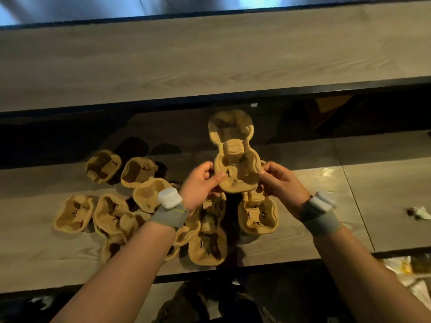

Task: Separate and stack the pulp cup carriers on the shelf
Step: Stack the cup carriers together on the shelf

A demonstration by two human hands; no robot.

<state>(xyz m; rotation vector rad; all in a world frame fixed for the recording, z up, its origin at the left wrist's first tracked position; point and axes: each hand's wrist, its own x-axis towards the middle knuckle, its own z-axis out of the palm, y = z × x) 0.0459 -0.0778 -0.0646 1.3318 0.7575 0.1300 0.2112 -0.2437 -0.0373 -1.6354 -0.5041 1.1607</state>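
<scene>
I hold a tan two-cup pulp carrier [235, 157] up above the shelf [326, 194]. My left hand [200, 185] grips its near left rim with the thumb on top. At the near right rim, my right hand [282, 183] pinches it. Its far cup points away from me. Below my hands lie several more carriers: one pile [207, 238] directly underneath, one carrier [257, 215] to the right, and loose ones [74, 213] spread to the left. My left forearm hides part of the pile.
An upper wooden shelf [210, 61] overhangs the back of the working shelf. A crumpled scrap [418, 213] lies at the right. Bare shelf surface shows to the right of the carriers [384, 183]. Dark clutter sits below the front edge.
</scene>
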